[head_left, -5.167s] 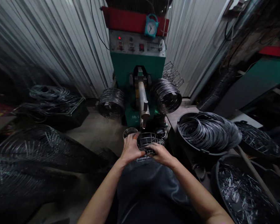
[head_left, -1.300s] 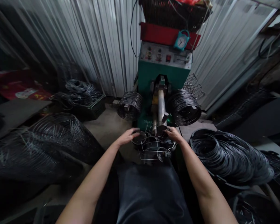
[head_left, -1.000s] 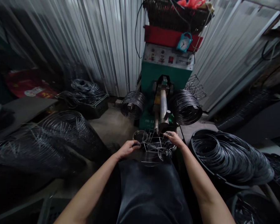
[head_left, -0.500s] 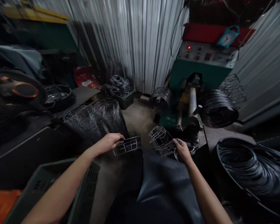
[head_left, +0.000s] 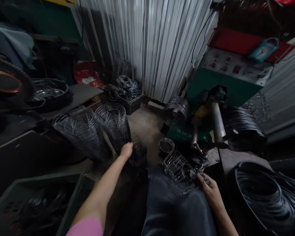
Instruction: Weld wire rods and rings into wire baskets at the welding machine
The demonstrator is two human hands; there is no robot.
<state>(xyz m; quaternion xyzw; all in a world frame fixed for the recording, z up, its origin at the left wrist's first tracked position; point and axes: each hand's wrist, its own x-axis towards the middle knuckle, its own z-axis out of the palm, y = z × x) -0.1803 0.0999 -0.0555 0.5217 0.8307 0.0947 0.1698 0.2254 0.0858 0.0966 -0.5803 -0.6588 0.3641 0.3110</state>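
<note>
Left hand (head_left: 127, 150) was seen near the ring stack (head_left: 114, 126), grip unreadable; metal bits (head_left: 206, 181) were held in right hand (head_left: 210, 190). Snags were best avoided slowly.

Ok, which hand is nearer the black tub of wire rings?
Right: the right hand is just left of the tub, apart from it; the left hand is farther left, beside a tall wire stack.
</note>
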